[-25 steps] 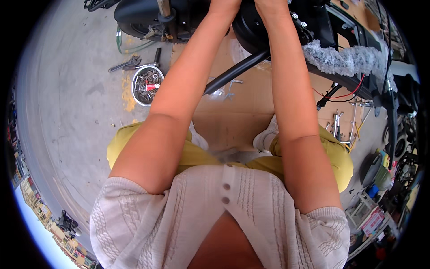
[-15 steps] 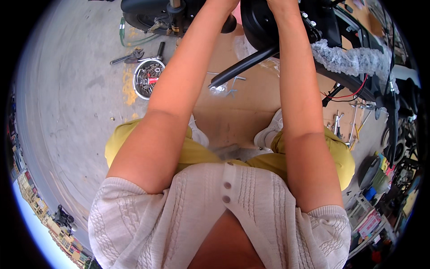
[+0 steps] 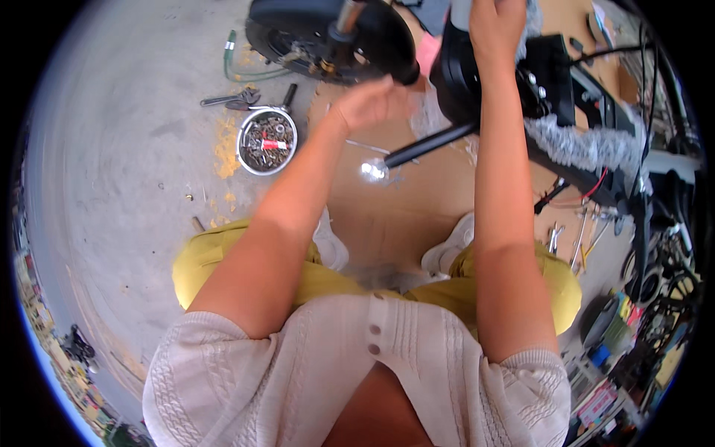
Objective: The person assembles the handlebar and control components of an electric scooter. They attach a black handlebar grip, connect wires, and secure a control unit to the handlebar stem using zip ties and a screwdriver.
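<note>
Bike frame (image 3: 547, 59), black, at upper right, over brown cardboard (image 3: 395, 216). Left of it, a black wheel (image 3: 383, 37). Right hand (image 3: 497, 33) over the frame, grip unclear. Left hand (image 3: 376, 104), near the wheel, too blurred to tell finger spread. Bowl (image 3: 240, 145) of small metal parts (image 3: 261, 155) farther left.

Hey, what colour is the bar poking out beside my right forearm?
The bar is black, best seen in the head view.
</note>
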The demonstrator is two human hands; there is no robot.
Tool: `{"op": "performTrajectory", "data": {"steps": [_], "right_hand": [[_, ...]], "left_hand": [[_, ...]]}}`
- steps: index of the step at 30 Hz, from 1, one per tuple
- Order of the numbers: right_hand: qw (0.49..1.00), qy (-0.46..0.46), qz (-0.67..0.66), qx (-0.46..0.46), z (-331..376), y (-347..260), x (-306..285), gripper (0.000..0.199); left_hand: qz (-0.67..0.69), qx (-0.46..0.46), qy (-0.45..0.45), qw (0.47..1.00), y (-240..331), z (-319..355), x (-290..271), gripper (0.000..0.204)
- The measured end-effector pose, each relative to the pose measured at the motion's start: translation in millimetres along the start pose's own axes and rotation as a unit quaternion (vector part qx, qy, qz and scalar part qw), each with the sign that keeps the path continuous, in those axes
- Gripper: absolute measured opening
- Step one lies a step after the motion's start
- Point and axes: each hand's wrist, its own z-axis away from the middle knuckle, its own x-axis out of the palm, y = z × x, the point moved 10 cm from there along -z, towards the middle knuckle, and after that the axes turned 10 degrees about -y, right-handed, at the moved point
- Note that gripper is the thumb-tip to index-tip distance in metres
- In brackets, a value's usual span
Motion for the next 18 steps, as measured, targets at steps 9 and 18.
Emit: {"op": "performTrajectory", "data": {"steps": [9,18], "right_hand": [[0.999,0.007,-0.045,-0.003,9,13,-9,0.056],[0.997,-0.029,-0.075,0.018,6,11,-5,0.054]], "left_hand": [[-0.846,-0.223,0.103,0.474,-164,82,-79,0.026],[-0.808,-0.291,0.096,0.502,-127,69,-120,0.023]]}}
